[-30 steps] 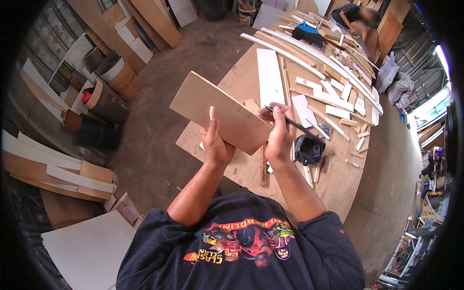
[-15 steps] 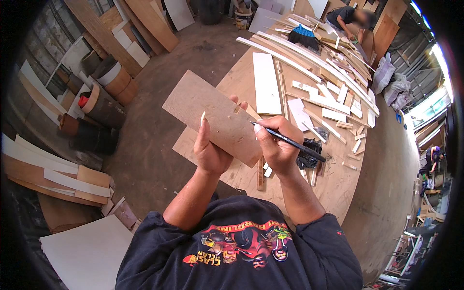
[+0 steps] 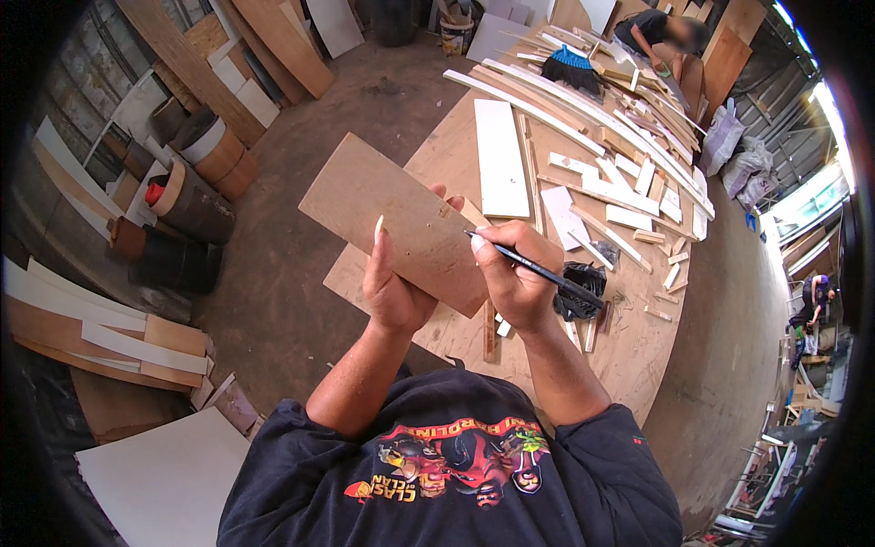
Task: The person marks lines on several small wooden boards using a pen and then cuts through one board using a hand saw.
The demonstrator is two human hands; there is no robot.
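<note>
A flat brown rectangular board [image 3: 383,205] is tilted above the near left corner of the workbench. My left hand [image 3: 396,287] is closed on it from below, its thumb along the near edge and fingertips curling up past the far edge. Between the thumb and fingers of my right hand [image 3: 519,273] is a black pen [image 3: 547,273]. The pen's tip is at the board's right part, near a small chipped spot; whether it touches the surface I cannot tell.
The plywood workbench [image 3: 638,365] bears white and bare wood strips [image 3: 629,217], a white panel [image 3: 499,159], a black plastic bag [image 3: 580,290] and a blue brush head [image 3: 571,62]. Another person [image 3: 656,41] bends at its far end. Drums [image 3: 193,201] and leaning boards stand left.
The pen tip and my right hand have shifted slightly left over the board. The board has moved a little left too, still in my left hand.
</note>
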